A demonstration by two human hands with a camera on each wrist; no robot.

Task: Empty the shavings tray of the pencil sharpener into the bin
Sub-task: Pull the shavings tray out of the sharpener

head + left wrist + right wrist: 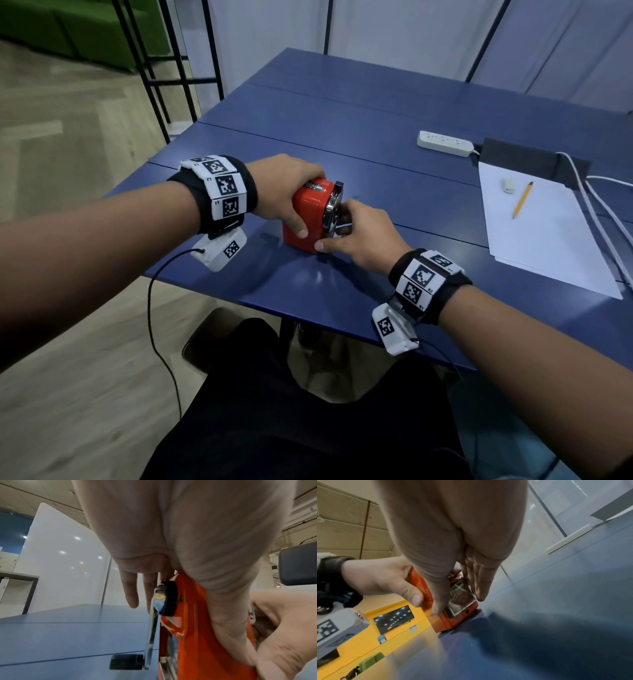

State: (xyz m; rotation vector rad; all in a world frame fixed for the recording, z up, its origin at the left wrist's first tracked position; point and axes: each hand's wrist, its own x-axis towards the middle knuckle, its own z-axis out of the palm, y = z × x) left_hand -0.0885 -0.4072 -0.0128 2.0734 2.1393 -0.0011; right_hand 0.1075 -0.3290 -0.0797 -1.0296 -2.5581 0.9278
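A red pencil sharpener (310,209) stands on the blue table (376,113) near its front left corner. My left hand (284,192) grips its body from above, thumb down the near side. My right hand (356,233) is at the sharpener's front end. In the right wrist view its thumb and fingers pinch either side of the clear shavings tray (462,597), which holds brown shavings and still sits in the sharpener (443,622). The left wrist view shows the metal crank (152,628) hanging down at the back end, its black knob (126,662) near the tabletop. No bin is in view.
To the right lie white paper sheets (541,240) with a yellow pencil (522,200) and an eraser (508,185). A white power strip (445,143) and white cables (599,212) sit behind them. A black metal frame (161,85) stands left of the table.
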